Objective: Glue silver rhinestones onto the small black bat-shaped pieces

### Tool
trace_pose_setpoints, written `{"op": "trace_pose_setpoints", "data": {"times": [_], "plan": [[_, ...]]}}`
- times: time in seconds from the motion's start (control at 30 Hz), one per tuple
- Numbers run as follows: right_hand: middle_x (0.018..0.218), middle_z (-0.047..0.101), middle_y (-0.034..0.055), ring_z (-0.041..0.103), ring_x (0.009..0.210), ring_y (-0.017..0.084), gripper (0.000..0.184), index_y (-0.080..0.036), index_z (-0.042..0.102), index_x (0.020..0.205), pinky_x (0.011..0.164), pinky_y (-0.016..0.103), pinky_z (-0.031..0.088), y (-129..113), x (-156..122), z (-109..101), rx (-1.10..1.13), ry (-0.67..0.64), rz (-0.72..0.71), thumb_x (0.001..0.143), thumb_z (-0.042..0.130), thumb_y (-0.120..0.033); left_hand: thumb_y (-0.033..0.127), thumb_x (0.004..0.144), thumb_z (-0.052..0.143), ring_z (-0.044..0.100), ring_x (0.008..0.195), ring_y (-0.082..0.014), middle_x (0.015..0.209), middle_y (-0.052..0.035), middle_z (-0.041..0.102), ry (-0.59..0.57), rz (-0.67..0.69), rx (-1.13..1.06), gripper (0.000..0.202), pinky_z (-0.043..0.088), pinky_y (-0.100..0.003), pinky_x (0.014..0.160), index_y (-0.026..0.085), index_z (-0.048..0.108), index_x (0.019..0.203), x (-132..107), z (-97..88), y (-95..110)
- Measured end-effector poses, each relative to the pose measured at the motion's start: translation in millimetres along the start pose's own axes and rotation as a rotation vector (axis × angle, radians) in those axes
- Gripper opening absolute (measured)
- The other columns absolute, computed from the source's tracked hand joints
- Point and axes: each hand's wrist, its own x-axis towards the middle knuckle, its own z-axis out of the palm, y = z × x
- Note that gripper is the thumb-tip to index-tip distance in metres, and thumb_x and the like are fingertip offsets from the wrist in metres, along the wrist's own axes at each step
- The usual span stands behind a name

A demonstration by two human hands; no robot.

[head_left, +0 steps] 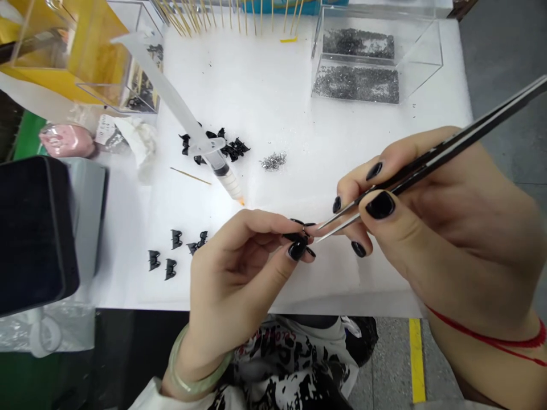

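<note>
My left hand [243, 273] is closed, thumb and fingertips pinching a small black claw clip [305, 232] that the fingers mostly hide. My right hand [453, 216] grips black-handled tweezers [410, 171]; their bright tips stand slightly apart, right beside the clip. Whether the tips touch it I cannot tell. Several black claw clips [171, 269] lie left of my left hand. More clips [235, 149] are heaped beyond it, partly behind a syringe [188, 114] with an orange tip. A little pile of tiny silvery metal pieces [274, 162] sits on the white table surface [265, 102].
Clear boxes [359, 85] of small dark glittering bits stand at the back right. Thin wooden sticks [231, 14] line the back. A yellow box [47, 51], a pink wrapped lump [67, 140] and a dark-screened device [36, 233] occupy the left. A thin stick [190, 175] lies near the syringe.
</note>
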Motion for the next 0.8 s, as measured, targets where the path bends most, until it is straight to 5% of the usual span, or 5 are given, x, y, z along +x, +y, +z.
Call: {"op": "trace_pose_setpoints", "data": {"times": [0.27, 0.6, 0.8], "plan": [[0.088, 0.072, -0.0002, 0.063, 0.059, 0.009, 0.018, -0.024, 0.069, 0.098, 0.049, 0.022, 0.056, 3.4, 0.4, -0.7, -0.050, -0.019, 0.024, 0.095, 0.074, -0.007, 0.008, 0.097, 0.079, 0.083, 0.081, -0.0168, 0.095, -0.0017, 0.083, 0.058, 0.021, 0.060, 0.020, 0.070, -0.024, 0.073, 0.026, 0.079, 0.106, 0.4, -1.2, -1.7], [0.084, 0.072, -0.0008, 0.061, 0.057, 0.009, 0.016, -0.024, 0.070, 0.095, 0.048, 0.021, 0.055, -0.1, -0.1, 0.6, -0.062, -0.007, 0.063, 0.095, 0.078, -0.010, 0.005, 0.099, 0.075, 0.082, 0.086, -0.0129, 0.097, 0.0004, 0.081, 0.022, 0.032, 0.032, 0.025, 0.069, -0.019, 0.079, 0.028, 0.080, 0.109, 0.6, -2.0, -4.0], [0.086, 0.071, -0.0009, 0.059, 0.056, 0.008, 0.017, -0.024, 0.068, 0.099, 0.063, 0.023, 0.064, 2.2, 2.2, -1.8, -0.004, -0.082, 0.059, 0.098, 0.072, -0.008, 0.005, 0.100, 0.074, 0.082, 0.085, -0.0129, 0.094, 0.0006, 0.082, 0.010, 0.022, 0.040, 0.025, 0.068, -0.019, 0.080, 0.028, 0.080, 0.108, 0.1, -3.0, -3.2]]}}
